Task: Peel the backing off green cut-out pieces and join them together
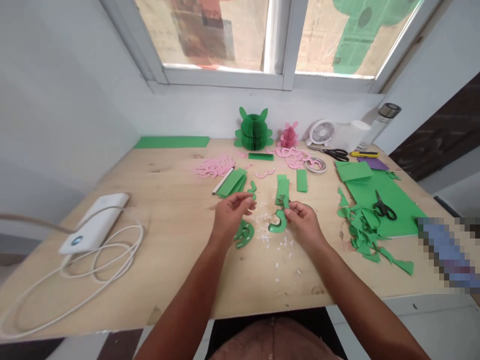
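Observation:
My right hand (304, 220) is closed in a pinch on a curved green paper cutout (278, 223), held just above the wooden table (176, 240). My left hand (231, 212) hovers a little to the left with its fingertips pinched together; what is between them is too small to make out. Under my left hand lie two or three more curved green cutouts (244, 234). Tiny white paper scraps (270, 235) are scattered between my hands. Folded green paper strips (232, 182) lie just beyond.
Black scissors (383, 206) rest on a green sheet (390, 200) with green offcuts (362, 232) at right. Pink cutouts (215, 166), a tape roll (315, 164), green (254, 131) and pink (289, 135) honeycomb paper figures, a small fan (321, 132) stand behind. A white power bank (94, 222) and cable lie left.

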### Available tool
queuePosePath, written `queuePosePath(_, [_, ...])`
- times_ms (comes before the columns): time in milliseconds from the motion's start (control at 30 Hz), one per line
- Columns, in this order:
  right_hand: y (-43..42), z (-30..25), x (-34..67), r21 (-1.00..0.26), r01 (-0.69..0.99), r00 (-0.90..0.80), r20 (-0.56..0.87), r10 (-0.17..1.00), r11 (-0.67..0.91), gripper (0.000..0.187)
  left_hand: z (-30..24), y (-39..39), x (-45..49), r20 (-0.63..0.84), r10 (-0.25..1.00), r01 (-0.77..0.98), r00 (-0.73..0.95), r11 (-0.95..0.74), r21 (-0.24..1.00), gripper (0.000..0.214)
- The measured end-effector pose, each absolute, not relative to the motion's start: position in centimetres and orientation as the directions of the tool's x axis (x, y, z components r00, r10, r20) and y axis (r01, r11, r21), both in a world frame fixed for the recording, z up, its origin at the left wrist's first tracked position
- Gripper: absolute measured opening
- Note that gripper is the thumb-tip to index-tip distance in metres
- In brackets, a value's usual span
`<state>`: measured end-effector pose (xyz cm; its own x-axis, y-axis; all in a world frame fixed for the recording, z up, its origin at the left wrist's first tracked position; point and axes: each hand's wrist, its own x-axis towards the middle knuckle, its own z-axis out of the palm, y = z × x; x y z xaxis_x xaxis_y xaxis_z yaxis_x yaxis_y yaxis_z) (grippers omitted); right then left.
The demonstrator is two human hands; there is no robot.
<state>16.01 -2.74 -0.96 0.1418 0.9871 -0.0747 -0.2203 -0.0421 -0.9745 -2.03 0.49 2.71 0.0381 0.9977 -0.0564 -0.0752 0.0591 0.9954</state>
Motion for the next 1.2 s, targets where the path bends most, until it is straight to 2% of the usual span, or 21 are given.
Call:
queuePosePath(133, [-2.7, -0.8, 16.2, -0.960, -0.274, 0.153, -0.109, 0.982, -0.064, 0.022, 4.2, 0.5, -4.5, 0.025, 1.000, 0.031, 0.003, -0.025, 0.999, 0.027])
queuePosePath(200, [-2.7, -0.8, 16.2, -0.965, -0.254, 0.152, -0.106, 0.983, -0.065, 0.022, 4.1, 0.1, -5.5, 0.037, 0.999, 0.132, 0.025, -0.040, 0.990, 0.028])
queuePosePath(267, [-2.7, -0.7, 16.2, -0.968, -0.238, 0.154, -0.114, 0.982, -0.075, 0.023, 3.4, -0.4, -6.4, 0.059, 0.997, 0.304, 0.047, -0.071, 0.950, 0.026])
queuePosePath(367, [-2.8, -0.3, 16.0, -0.967, -0.241, 0.150, -0.124, 0.981, -0.085, 0.024, 2.0, -1.3, -7.5, 0.049, 0.994, 0.617, 0.094, -0.096, 0.781, 0.018])
queuePosePath(433, [-2.9, 0.0, 15.9, -0.965, -0.250, 0.151, -0.122, 0.981, -0.082, 0.022, 1.2, -2.0, -7.8, 0.027, 0.994, 0.745, 0.102, -0.094, 0.661, 0.014])
queuePosePath(600, [-3.0, 0.2, 15.7, -0.974, -0.217, 0.144, -0.092, 0.985, -0.059, 0.020, 0.2, -3.4, -7.3, 0.050, 0.974, 0.854, 0.222, -0.219, 0.472, 0.011])
queuePosePath(700, [-3.1, 0.0, 15.7, -0.982, -0.185, 0.133, -0.067, 0.989, -0.041, 0.020, 0.0, -3.5, -6.8, 0.062, 0.971, 0.882, 0.230, -0.235, 0.408, 0.010])
queuePosePath(800, [-3.0, -0.2, 15.8, -0.986, -0.164, 0.126, -0.056, 0.990, -0.035, 0.022, -0.1, -3.5, -7.0, 0.073, 0.971, 0.863, 0.226, -0.234, 0.447, 0.008])
queuePosePath(1067, [-2.9, -1.2, 15.9, -0.980, -0.186, 0.095, -0.090, 0.991, -0.072, 0.027, 1.7, -5.2, -7.4, 0.153, 0.985, 0.640, 0.075, -0.166, 0.750, 0.018])
queuePosePath(1200, [-2.8, -1.5, 16.0, -0.980, -0.187, 0.098, -0.087, 0.991, -0.067, 0.027, 2.2, -5.2, -6.5, 0.105, 0.992, 0.493, 0.064, -0.123, 0.861, 0.019])
